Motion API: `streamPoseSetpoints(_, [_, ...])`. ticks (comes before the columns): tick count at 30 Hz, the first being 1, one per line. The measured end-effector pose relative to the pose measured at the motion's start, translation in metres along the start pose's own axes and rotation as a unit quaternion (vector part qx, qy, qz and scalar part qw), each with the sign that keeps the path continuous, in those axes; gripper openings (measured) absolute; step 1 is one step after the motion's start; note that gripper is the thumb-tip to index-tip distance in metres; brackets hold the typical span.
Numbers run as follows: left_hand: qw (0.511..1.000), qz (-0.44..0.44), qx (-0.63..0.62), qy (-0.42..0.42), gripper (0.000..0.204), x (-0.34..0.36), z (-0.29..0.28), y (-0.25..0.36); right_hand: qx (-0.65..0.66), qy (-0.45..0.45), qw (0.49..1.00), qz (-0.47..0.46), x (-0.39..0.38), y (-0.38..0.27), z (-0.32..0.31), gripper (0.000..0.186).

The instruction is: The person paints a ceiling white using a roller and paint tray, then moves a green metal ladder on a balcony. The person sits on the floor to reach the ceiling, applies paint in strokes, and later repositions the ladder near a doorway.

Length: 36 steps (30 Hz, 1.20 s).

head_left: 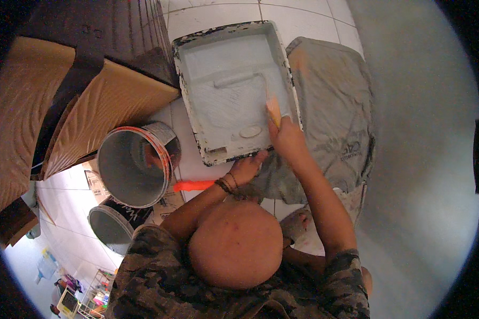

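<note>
Sleeve (347, 282), roller (273, 110) in right hand (288, 139)

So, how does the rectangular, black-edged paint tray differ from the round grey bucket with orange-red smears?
The tray is rectangular; the bucket has a round mouth. The tray's rim is black and off-white; the bucket's has orange-red smears. The right hand holds a yellow-handled paint roller in the tray; no hand touches the bucket. Both are open-topped.

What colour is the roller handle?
Yellow-orange, where the roller handle shows above the right hand; best seen in the head view.
</note>
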State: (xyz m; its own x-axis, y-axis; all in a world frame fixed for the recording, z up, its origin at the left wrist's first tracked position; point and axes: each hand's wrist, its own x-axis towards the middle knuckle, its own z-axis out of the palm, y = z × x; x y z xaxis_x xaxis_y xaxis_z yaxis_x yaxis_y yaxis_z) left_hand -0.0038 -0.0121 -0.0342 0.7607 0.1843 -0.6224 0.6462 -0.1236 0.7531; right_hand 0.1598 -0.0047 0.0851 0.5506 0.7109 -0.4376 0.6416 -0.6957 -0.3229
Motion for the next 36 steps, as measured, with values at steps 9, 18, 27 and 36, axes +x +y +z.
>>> streamPoseSetpoints(9, [0.996,0.055,-0.015,0.067,0.051,-0.002,0.008,-0.013,0.107,0.008,0.994,0.012,-0.067,0.039,0.000,0.034])
streamPoseSetpoints(18, [0.992,-0.085,-0.089,0.016,0.084,0.001,0.008,-0.006,0.043,-0.013,0.998,0.041,-0.062,0.032,-0.006,0.035])
streamPoseSetpoints(27, [0.998,-0.016,-0.048,0.044,0.061,-0.010,-0.007,0.013,0.047,0.037,0.998,-0.018,0.002,-0.003,-0.012,0.037])
streamPoseSetpoints(36, [0.991,0.077,0.034,0.104,0.045,-0.004,0.009,-0.001,0.039,-0.065,0.996,0.048,-0.095,-0.003,-0.019,0.041])
